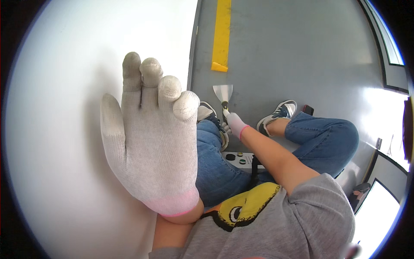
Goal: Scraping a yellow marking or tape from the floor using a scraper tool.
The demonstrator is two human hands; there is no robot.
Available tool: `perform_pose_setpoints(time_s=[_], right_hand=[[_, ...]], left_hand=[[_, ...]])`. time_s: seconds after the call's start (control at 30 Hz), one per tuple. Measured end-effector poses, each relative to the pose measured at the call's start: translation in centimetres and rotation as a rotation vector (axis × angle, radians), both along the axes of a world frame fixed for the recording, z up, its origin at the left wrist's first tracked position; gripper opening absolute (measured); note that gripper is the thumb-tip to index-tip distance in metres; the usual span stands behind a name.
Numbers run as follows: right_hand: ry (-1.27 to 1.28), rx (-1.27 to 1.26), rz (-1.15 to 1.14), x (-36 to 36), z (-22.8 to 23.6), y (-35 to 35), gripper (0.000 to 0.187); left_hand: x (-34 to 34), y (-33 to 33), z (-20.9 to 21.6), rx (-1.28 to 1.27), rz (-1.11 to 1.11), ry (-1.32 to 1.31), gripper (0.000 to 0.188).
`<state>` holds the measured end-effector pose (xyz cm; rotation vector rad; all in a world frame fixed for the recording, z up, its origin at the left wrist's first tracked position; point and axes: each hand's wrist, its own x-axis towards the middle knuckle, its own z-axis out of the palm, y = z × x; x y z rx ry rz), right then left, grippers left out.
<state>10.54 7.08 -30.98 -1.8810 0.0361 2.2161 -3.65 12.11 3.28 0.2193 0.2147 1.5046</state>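
Observation:
My left hand [155,129], in a pale knitted glove with a pink cuff, is raised large in front of the white wall. Its palm is turned toward me, the fingers extended with the tips slightly bent, and nothing is in it. Lower down, between my feet, my right hand [236,125] wears a similar glove and is closed round the dark handle of a scraper [223,92]. The scraper's broad metal blade points away from me, just short of a yellow tape strip [221,34] on the grey floor. The tape's near end is folded back.
The white wall [64,129] runs along my left. Behind my right hand stands a pale box with knobs [235,158], partly hidden by my legs. A small dark object [308,109] lies beside my right shoe [282,113]. White framed panels [379,203] line the right.

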Motion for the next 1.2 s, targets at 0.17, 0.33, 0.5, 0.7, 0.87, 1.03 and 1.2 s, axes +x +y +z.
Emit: perform_pose_setpoints(time_s=[0.17,0.33,0.5,0.7,0.87,1.03,1.2], right_hand=[[-0.025,0.041,-0.037,-1.4,-2.5,7.0,0.036],[-0.005,-0.01,-0.135,-2.9,-0.1,7.4,0.035],[-0.03,0.039,-0.05,-0.2,-0.4,4.9,0.034],[-0.091,-0.081,0.055,0.0,0.4,0.1,0.037],[-0.11,0.11,0.059,-1.1,-1.7,3.6,0.036],[-0.014,-0.046,-0.025,-2.7,1.8,8.6,0.031],[0.23,-0.023,-0.257,-1.2,3.5,11.9,0.028]], left_hand=[[0.6,0.1,0.1,-0.06,0.021,0.021,0.05],[0.0,0.1,0.1,-0.017,0.019,0.043,0.048],[-0.3,0.1,0.1,0.018,-0.005,0.018,0.049],[-0.4,-0.1,-0.3,0.046,-0.043,0.022,0.05],[0.1,-0.1,0.2,-0.004,0.02,0.009,0.052],[-1.0,-0.2,-0.2,0.036,-0.004,0.01,0.053],[-1.1,-0.1,0.0,0.072,-0.056,-0.059,0.052]])
